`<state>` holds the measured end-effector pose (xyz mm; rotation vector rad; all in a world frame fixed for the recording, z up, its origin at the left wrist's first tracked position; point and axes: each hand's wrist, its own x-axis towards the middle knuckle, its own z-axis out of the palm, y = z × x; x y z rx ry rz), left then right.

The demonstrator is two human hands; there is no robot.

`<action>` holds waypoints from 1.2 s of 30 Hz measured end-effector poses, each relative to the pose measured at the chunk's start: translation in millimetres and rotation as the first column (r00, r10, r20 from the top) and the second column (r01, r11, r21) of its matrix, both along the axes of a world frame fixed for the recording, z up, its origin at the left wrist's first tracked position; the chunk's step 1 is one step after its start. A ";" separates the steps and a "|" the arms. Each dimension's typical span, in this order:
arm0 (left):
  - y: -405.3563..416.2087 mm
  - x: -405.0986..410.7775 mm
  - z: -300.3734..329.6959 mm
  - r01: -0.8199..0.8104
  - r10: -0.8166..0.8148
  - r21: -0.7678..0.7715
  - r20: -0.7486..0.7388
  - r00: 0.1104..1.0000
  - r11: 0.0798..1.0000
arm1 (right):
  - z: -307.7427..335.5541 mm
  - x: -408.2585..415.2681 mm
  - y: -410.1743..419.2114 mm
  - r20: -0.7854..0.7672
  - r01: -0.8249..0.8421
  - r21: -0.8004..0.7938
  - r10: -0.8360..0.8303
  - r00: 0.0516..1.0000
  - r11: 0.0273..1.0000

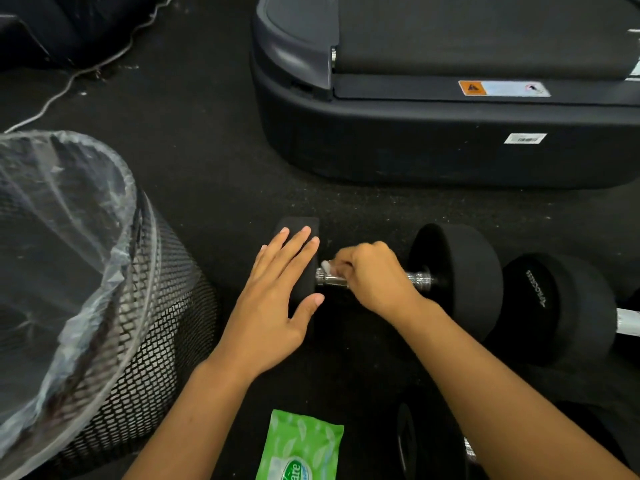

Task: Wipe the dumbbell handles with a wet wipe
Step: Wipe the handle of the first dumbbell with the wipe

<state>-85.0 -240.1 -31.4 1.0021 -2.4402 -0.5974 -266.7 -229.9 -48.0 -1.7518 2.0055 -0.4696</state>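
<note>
A black dumbbell lies on the dark floor with a chrome handle between its two heads. My right hand is curled round the handle and grips a white wet wipe against it. Only a small corner of the wipe shows at my fingers. My left hand lies flat with straight fingers on the dumbbell's left head. A green pack of wet wipes sits on the floor near the bottom edge.
A black mesh bin lined with clear plastic stands at the left. A treadmill base fills the upper right. A second dumbbell lies to the right, another sits at the bottom right. A cable runs across the upper left.
</note>
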 end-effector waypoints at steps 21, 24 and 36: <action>2.1 -3.1 -1.8 -0.031 0.030 -0.013 -0.047 0.998 0.999 | -22.0 14.2 23.4 -0.146 -0.219 -0.327 0.180 0.973 0.919; 2.8 -2.6 -2.7 -0.028 0.027 -0.008 -0.040 0.999 1.000 | -26.4 5.4 34.3 -0.167 -0.296 -0.357 0.252 0.953 0.886; 2.0 -2.4 -4.8 -0.019 0.018 -0.019 -0.057 0.998 1.000 | -23.3 -1.3 31.4 -0.250 -0.216 -0.253 0.152 0.956 0.943</action>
